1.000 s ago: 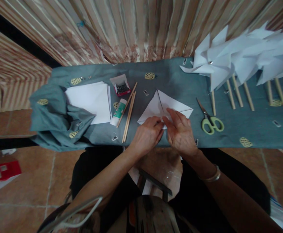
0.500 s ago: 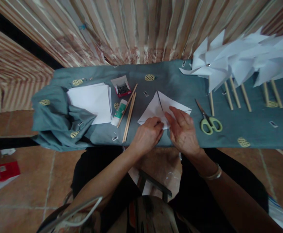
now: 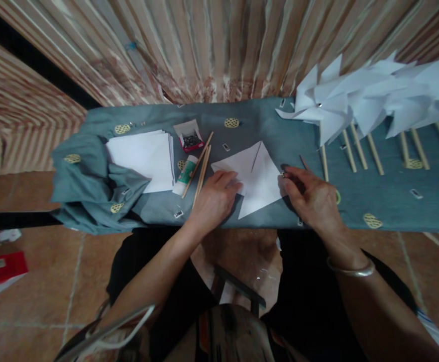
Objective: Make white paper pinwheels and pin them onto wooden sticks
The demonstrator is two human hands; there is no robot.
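A white sheet of paper (image 3: 260,186) with cuts running in from its corners lies turned at an angle on the cloth. My left hand (image 3: 215,196) is over its left side, fingers curled onto the paper and partly covering that edge. At the right corner, my right hand (image 3: 310,198) has thumb and forefinger closed around the paper's edge. A tiny dark speck shows at that fingertip, too small to name. Behind my right hand, the green-handled scissors (image 3: 337,197) are mostly hidden.
Left of the paper lie wooden sticks (image 3: 203,173), a glue stick (image 3: 186,174), an opened small box of metal pins (image 3: 190,138) and a stack of white paper (image 3: 144,161). Several paper pinwheels (image 3: 332,108) on sticks rest at the right. A striped curtain (image 3: 219,50) hangs behind.
The paper has been turned and now lies at a different angle. My right hand has moved right to its corner, over the scissors; my left hand has shifted slightly left.
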